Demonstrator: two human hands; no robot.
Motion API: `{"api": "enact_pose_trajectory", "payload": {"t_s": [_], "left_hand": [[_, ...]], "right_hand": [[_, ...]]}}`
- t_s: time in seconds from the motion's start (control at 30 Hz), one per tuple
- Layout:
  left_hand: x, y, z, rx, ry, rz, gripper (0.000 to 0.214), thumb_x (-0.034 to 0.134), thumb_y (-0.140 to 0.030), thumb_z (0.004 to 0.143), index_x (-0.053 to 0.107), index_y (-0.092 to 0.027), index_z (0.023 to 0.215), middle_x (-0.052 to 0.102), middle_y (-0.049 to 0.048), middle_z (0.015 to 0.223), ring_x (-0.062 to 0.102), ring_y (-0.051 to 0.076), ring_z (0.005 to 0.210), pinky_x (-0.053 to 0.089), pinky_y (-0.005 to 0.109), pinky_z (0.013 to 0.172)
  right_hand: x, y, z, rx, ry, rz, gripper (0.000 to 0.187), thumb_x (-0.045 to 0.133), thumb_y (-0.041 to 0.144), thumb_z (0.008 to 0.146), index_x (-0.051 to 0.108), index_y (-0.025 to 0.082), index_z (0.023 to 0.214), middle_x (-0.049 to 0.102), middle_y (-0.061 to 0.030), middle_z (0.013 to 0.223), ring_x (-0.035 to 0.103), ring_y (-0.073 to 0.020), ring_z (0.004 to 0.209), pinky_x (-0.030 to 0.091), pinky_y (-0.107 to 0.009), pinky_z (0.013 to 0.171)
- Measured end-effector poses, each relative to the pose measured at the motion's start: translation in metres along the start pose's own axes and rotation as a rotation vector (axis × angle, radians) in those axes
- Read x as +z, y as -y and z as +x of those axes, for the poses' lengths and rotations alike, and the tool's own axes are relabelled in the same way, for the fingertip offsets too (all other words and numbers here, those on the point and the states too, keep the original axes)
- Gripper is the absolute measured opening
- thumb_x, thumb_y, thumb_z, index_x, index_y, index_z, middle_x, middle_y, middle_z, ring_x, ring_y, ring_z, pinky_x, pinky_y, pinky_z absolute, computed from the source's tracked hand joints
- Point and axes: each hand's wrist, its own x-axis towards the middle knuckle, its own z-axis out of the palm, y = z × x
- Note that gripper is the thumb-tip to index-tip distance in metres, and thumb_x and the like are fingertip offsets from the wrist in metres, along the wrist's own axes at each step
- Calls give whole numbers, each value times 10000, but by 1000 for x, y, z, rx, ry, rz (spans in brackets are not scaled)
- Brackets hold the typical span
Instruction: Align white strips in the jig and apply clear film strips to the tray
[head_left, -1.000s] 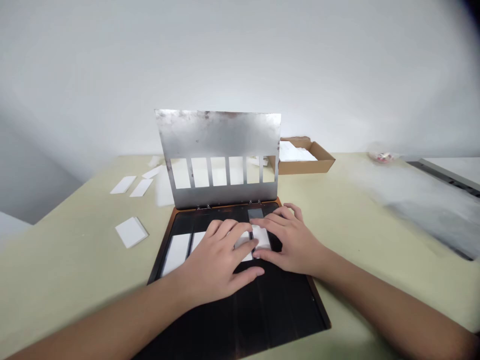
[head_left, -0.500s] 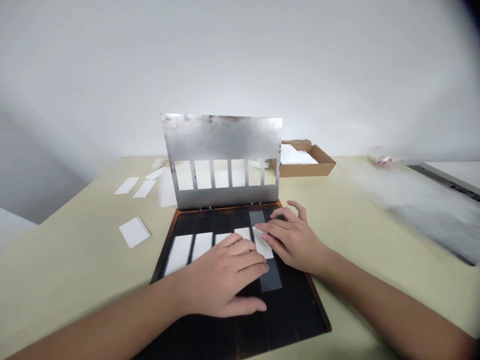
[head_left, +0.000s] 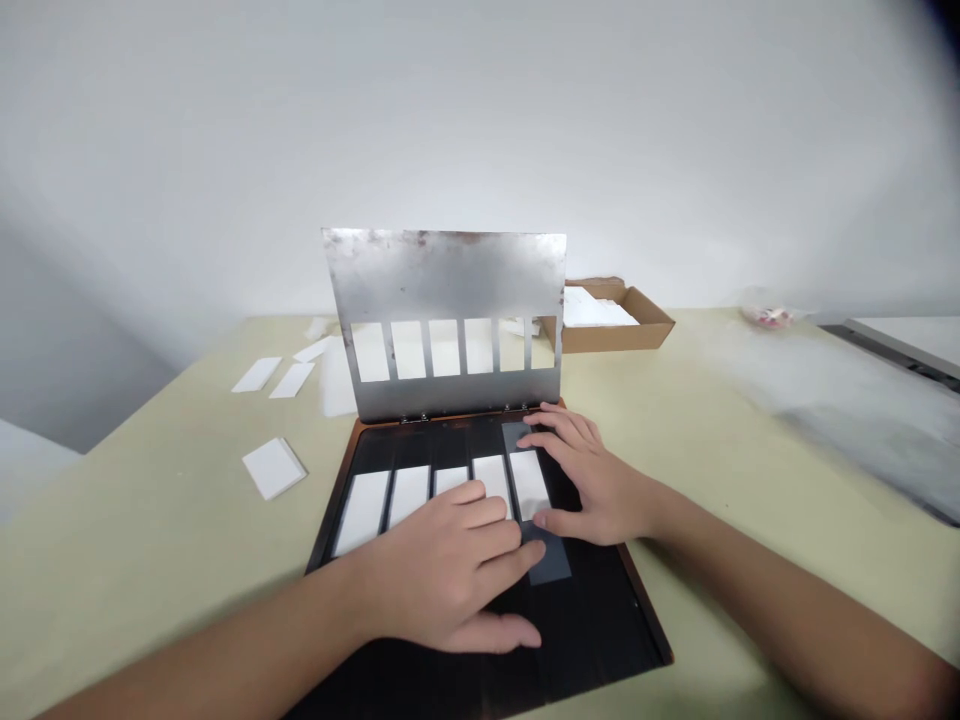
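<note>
A black tray with an orange-brown rim lies in front of me, with a row of several white cards in it. The rightmost white card rests over a clear grey strip. My right hand is open over that card, thumb near its lower corner and fingers near its upper end. My left hand is open, palm down, its index finger near the strip; it partly covers the middle cards. From the tray's far edge a hinged metal plate with a row of rectangular windows stands upright.
A small stack of white cards lies left of the tray, with loose cards farther back. Behind the plate stands a cardboard box holding white sheets. Clear plastic wrap covers something at the right.
My right hand has spread, its fingers shifting toward the far end of the strip and its thumb toward the card's near corner. The left hand's index finger has extended slightly.
</note>
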Motion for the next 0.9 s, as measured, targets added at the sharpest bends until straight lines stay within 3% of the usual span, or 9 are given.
{"api": "enact_pose_trajectory", "payload": {"t_s": [0.2,0.9], "left_hand": [[4,1,0,8,30,-7,521,576,-591,1011,702,-119,1193,647,49,773,526,193,669,380,376,631],[4,2,0,28,37,-28,603,642,-639,958,688,-97,1219,656,50,776,558,199,663,391,380,629]], "right_hand": [[1,0,0,-22,0,-37,727,789,472,790,508,212,1408,410,-169,1569,218,-392,1554,203,-631,1244],[6,-1,0,-16,-46,-22,672,789,449,804,528,222,1380,465,-159,1533,233,-376,1555,227,-609,1245]]}}
